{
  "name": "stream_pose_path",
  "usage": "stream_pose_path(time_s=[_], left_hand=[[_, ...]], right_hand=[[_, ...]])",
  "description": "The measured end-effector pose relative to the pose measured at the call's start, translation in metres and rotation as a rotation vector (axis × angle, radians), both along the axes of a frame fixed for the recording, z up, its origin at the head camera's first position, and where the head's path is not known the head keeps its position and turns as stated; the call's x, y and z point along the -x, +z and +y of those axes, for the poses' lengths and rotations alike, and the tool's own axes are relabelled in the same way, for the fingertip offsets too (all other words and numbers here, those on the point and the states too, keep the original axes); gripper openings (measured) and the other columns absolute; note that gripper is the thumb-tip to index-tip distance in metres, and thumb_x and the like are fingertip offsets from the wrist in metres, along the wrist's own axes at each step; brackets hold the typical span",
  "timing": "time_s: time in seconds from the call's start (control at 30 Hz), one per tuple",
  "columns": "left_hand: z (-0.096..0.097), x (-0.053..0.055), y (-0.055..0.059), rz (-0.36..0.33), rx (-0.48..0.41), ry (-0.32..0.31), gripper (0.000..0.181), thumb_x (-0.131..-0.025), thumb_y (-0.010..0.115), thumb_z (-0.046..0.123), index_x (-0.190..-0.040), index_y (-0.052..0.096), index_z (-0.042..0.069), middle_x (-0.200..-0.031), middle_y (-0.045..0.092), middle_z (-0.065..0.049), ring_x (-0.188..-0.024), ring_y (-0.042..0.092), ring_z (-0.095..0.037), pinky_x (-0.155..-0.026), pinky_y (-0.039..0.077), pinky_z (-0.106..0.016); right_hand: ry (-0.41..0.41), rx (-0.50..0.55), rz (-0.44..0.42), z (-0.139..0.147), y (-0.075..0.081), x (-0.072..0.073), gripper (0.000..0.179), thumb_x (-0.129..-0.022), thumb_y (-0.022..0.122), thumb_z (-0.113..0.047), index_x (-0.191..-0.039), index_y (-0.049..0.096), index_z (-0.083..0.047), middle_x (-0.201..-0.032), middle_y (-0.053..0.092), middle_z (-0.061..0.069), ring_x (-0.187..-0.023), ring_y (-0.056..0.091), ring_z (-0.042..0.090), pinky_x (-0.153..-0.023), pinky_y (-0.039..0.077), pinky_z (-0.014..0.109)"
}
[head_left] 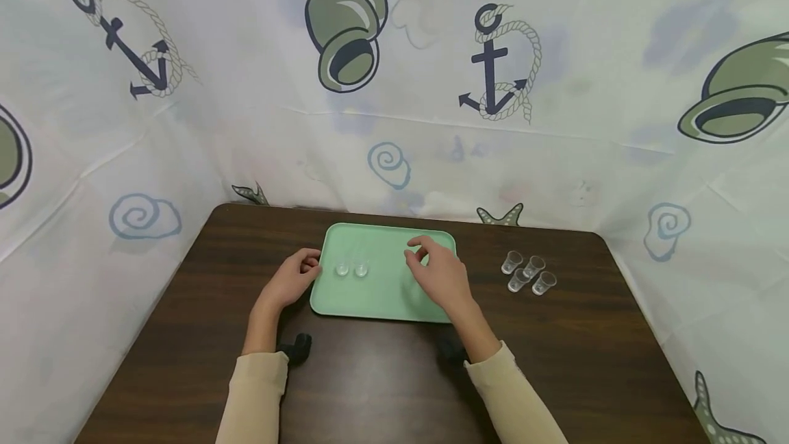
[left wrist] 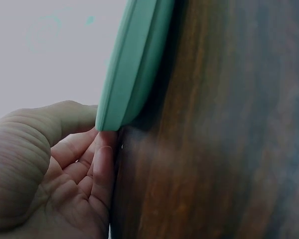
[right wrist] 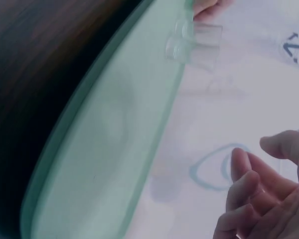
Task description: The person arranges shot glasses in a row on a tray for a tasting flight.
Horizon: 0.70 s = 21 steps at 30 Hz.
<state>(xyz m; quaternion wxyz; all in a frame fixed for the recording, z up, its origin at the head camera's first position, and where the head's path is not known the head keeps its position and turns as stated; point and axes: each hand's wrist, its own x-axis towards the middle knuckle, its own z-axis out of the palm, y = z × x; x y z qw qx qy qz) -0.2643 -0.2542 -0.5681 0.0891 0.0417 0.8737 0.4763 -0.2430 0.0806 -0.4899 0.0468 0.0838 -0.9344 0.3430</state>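
A light green tray (head_left: 382, 300) lies on the dark wooden table. My left hand (head_left: 292, 278) is at its left edge; in the left wrist view the thumb and fingers pinch the tray's rim (left wrist: 127, 84) from either side. Two small clear plastic cups (head_left: 342, 269) (head_left: 361, 269) stand side by side on the tray's left half. Over the right half hovers my right hand (head_left: 440, 276), fingers loosely bent and the thumb apart from them. Nothing is between its fingers (right wrist: 246, 186) in the right wrist view.
Several more clear cups (head_left: 544, 284) are grouped on the table (head_left: 592, 334) right of the tray. Black wrist devices show under both forearms. A printed cloth (head_left: 431, 156) with anchors and shells hangs behind the table and at its sides.
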Motion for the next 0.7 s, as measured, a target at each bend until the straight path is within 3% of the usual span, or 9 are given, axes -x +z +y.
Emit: stream_pose_path(time_s=[0.47, 0.7], left_hand=[[0.007, 0.001, -0.001, 0.021, 0.012, 0.033, 0.044, -0.114, 0.053, 0.017, -0.152, 0.049, -0.005, -0.126, 0.058, -0.020, -0.110, 0.056, -0.031, -0.094, 0.048, -0.043], [0.007, 0.001, -0.001, 0.022, 0.029, 0.035, 0.045, -0.114, 0.052, 0.018, -0.152, 0.049, -0.005, -0.127, 0.058, -0.021, -0.112, 0.057, -0.032, -0.094, 0.049, -0.044]], right_hand=[[-0.182, 0.148, -0.006, 0.055, -0.001, -0.005, 0.029, -0.109, 0.062, -0.041, -0.128, 0.075, -0.023, -0.096, 0.072, -0.001, -0.067, 0.058, 0.020, -0.059, 0.042, 0.037], [-0.222, 0.211, -0.015, 0.084, -0.003, -0.008, 0.032, -0.109, 0.062, -0.040, -0.131, 0.071, -0.020, -0.095, 0.070, 0.005, -0.072, 0.058, 0.024, -0.062, 0.045, 0.037]])
